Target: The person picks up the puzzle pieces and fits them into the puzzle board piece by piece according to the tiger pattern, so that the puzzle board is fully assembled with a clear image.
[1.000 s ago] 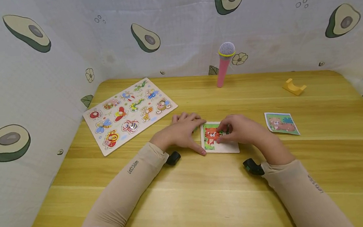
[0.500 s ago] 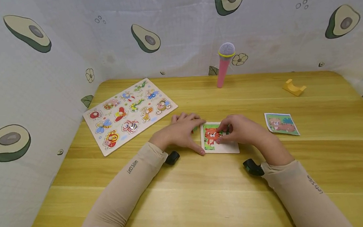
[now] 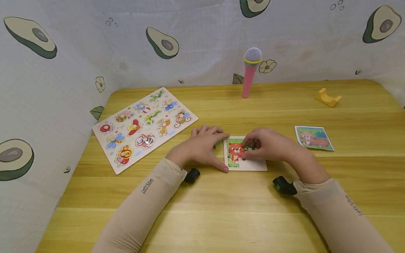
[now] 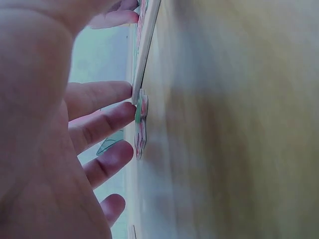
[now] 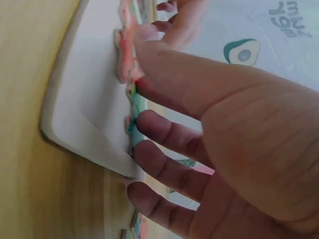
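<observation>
A small white-bordered jigsaw board [image 3: 257,166] lies on the table between the hands. An orange tiger puzzle piece [image 3: 235,150] sits on its left part, raised a little above the bare surface in the right wrist view. My right hand [image 3: 270,144] pinches this piece at its right side between thumb and fingers. With fingers spread, my left hand [image 3: 203,145] touches the board's left edge. Under its fingers, a loose green-and-red puzzle piece [image 4: 141,124] lies beside the board, mostly hidden in the head view.
A wooden insect puzzle [image 3: 144,127] lies at back left. A pink toy microphone [image 3: 248,80] stands at the back, with a yellow curved block [image 3: 328,98] to its right. A picture card [image 3: 314,138] lies right of my right hand. Avocado-print cloth [image 3: 201,34] hangs behind the table.
Both hands stay almost in place around the board. The right forearm and wrist have shifted very slightly to the right; the left thumb has edged slightly left.
</observation>
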`<state>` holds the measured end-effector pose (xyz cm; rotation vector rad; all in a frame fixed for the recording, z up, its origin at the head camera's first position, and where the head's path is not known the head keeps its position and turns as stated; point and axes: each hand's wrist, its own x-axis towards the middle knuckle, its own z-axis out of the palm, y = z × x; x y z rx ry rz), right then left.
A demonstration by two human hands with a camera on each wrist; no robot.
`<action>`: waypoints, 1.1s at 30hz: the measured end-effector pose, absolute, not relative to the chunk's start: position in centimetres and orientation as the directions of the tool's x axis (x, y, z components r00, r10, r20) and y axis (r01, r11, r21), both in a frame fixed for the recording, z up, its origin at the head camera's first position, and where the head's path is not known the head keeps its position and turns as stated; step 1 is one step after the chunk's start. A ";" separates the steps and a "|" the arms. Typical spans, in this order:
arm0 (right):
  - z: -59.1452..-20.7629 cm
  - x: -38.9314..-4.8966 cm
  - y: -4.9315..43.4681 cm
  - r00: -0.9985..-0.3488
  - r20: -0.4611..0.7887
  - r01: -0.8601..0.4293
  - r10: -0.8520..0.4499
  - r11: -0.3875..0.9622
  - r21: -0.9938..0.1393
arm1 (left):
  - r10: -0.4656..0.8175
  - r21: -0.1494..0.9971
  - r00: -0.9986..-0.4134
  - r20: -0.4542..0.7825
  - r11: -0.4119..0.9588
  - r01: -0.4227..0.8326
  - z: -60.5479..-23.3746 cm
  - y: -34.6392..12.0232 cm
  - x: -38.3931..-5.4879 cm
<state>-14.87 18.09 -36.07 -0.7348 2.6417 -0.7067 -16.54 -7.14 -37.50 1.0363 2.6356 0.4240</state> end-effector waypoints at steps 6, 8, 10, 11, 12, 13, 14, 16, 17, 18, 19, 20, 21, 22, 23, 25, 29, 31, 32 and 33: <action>-35.4 -14.9 18.9 -0.807 -0.188 -0.382 -0.560 0.738 -0.557 | 0.697 0.364 -0.700 -0.155 0.699 0.616 -37.5 -7.1 -16.5; -35.0 -14.8 19.4 -0.815 -0.206 -0.357 -0.542 0.749 -0.558 | 0.697 0.365 -0.699 -0.158 0.699 0.615 -37.5 -7.1 -16.5; -34.6 -14.8 20.1 -0.823 -0.225 -0.328 -0.521 0.761 -0.559 | 0.697 0.366 -0.699 -0.160 0.699 0.614 -37.5 -7.0 -16.5; -34.4 -14.8 20.4 -0.829 -0.229 -0.319 -0.511 0.767 -0.557 | 0.697 0.366 -0.699 -0.161 0.700 0.613 -37.5 -7.1 -16.5; -34.3 -14.8 20.7 -0.834 -0.233 -0.309 -0.499 0.774 -0.552 | 0.696 0.366 -0.699 -0.162 0.700 0.613 -37.5 -7.0 -16.5; -34.1 -14.8 21.1 -0.840 -0.237 -0.298 -0.487 0.781 -0.549 | 0.696 0.367 -0.699 -0.162 0.700 0.612 -37.5 -7.0 -16.5; -34.0 -14.7 21.5 -0.845 -0.239 -0.289 -0.479 0.784 -0.549 | 0.696 0.367 -0.699 -0.162 0.700 0.612 -37.5 -7.0 -16.5; -33.7 -14.7 22.3 -0.850 -0.244 -0.276 -0.466 0.790 -0.548 | 0.697 0.369 -0.698 -0.163 0.699 0.613 -37.5 -7.0 -16.4; -33.6 -14.7 22.6 -0.853 -0.250 -0.267 -0.458 0.795 -0.546 | 0.698 0.370 -0.697 -0.165 0.699 0.612 -37.5 -7.0 -16.4; -33.5 -14.7 23.0 -0.855 -0.256 -0.260 -0.452 0.799 -0.542 | 0.699 0.372 -0.695 -0.166 0.697 0.612 -37.5 -7.0 -16.4; -33.5 -14.7 23.4 -0.856 -0.261 -0.254 -0.447 0.802 -0.540 | 0.700 0.376 -0.694 -0.168 0.696 0.612 -37.4 -7.0 -16.3; -33.4 -14.7 23.7 -0.857 -0.267 -0.248 -0.440 0.807 -0.535 | 0.701 0.374 -0.693 -0.169 0.696 0.613 -37.4 -6.9 -16.3; -33.5 -14.8 24.0 -0.859 -0.273 -0.243 -0.433 0.814 -0.528 | 0.702 0.376 -0.692 -0.171 0.695 0.613 -37.4 -6.9 -16.3; -33.5 -14.8 24.3 -0.860 -0.278 -0.239 -0.427 0.820 -0.521 | 0.701 0.376 -0.691 -0.173 0.696 0.612 -37.4 -6.9 -16.2; -33.5 -14.8 24.6 -0.861 -0.280 -0.235 -0.424 0.821 -0.520 | 0.701 0.377 -0.691 -0.176 0.697 0.610 -37.3 -6.9 -16.2; -33.6 -14.9 25.1 -0.864 -0.286 -0.220 -0.414 0.822 -0.525 | 0.698 0.373 -0.693 -0.179 0.700 0.609 -37.3 -6.8 -16.2; -33.8 -14.9 25.9 -0.860 -0.305 -0.202 -0.409 0.822 -0.533 | 0.692 0.372 -0.697 -0.186 0.706 0.603 -37.3 -6.7 -16.2; -33.9 -15.0 26.3 -0.857 -0.316 -0.197 -0.407 0.826 -0.529 | 0.691 0.371 -0.698 -0.188 0.708 0.600 -37.3 -6.7 -16.2; -34.0 -15.0 26.5 -0.855 -0.321 -0.198 -0.408 0.828 -0.524 | 0.691 0.373 -0.698 -0.189 0.708 0.600 -37.3 -6.7 -16.2; -34.1 -15.0 26.6 -0.854 -0.324 -0.198 -0.408 0.830 -0.521 | 0.692 0.375 -0.696 -0.190 0.707 0.600 -37.3 -6.7 -16.2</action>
